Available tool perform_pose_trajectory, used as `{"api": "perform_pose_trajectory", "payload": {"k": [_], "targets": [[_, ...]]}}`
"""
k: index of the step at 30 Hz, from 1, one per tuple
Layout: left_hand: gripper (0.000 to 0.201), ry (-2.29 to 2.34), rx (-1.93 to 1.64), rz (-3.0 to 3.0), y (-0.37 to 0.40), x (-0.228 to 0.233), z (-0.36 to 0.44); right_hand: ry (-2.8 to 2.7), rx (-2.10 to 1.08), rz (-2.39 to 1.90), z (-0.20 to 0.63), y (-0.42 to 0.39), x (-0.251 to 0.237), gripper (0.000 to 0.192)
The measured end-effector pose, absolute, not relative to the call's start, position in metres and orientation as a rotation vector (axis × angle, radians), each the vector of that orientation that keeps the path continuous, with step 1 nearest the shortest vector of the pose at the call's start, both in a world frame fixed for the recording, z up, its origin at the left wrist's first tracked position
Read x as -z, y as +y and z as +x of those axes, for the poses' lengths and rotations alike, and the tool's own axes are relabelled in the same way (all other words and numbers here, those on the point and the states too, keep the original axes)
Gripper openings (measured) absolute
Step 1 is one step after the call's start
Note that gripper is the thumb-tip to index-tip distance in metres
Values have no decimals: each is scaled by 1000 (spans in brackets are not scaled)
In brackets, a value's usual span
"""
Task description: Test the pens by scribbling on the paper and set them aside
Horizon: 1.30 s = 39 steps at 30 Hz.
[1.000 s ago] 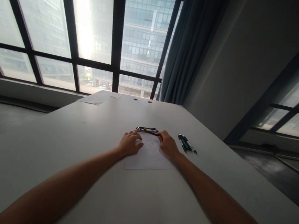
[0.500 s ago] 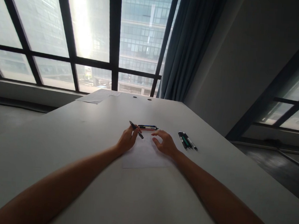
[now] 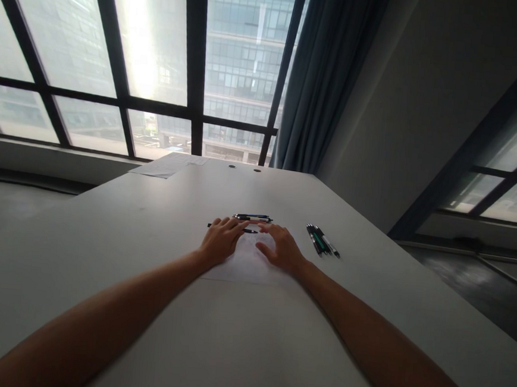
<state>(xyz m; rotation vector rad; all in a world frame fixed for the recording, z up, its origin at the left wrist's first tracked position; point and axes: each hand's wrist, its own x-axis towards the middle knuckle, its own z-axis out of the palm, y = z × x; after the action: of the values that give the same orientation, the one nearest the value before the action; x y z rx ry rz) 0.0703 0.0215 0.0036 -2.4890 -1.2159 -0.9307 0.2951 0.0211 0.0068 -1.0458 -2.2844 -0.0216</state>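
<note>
A dark pen (image 3: 250, 231) lies nearly level across the top of a white sheet of paper (image 3: 252, 269). Palm down, my left hand (image 3: 222, 238) covers the pen's middle with its fingers curled over it; the ends stick out on both sides. How firmly it grips is hidden. My right hand (image 3: 280, 246) rests at the paper's right side, holding nothing, thumb and fingers apart near the pen's tip. Just beyond both hands is a small row of pens (image 3: 253, 217). To the right, several dark and green pens (image 3: 323, 241) lie side by side.
The white table (image 3: 237, 347) stretches toward the windows. More paper sheets (image 3: 162, 165) lie at its far left corner. Two dark round holes, one a cable hole (image 3: 257, 171), sit near the far edge. A blue curtain (image 3: 321, 79) hangs behind the table.
My left hand has turned palm down, and the pen has gone from steeply tilted to nearly level. The paper's near edge has shifted slightly away and left. My right hand has hardly moved.
</note>
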Motion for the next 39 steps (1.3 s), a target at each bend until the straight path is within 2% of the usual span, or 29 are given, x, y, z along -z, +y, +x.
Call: {"api": "perform_pose_trajectory", "payload": {"k": [4, 9, 14, 25, 32, 39], "targets": [[32, -1150, 914, -2503, 23, -1, 70, -2264, 76, -975, 287, 17, -8, 29], [32, -1087, 960, -2531, 22, 1, 71, -2263, 100, -993, 284, 18, -6, 26], [28, -1180, 980, -2528, 19, -1, 72, -2016, 117, -1125, 295, 27, -3, 20], [19, -1378, 1024, -2527, 21, 0, 73, -1874, 135, -1118, 295, 23, -7, 24], [22, -1156, 1161, -2522, 15, -6, 72, -1915, 68, -1176, 299, 31, 1, 22], [26, -1035, 1120, -2559, 15, -5, 73, -1991, -14, -1196, 300, 37, 5, 20]]}}
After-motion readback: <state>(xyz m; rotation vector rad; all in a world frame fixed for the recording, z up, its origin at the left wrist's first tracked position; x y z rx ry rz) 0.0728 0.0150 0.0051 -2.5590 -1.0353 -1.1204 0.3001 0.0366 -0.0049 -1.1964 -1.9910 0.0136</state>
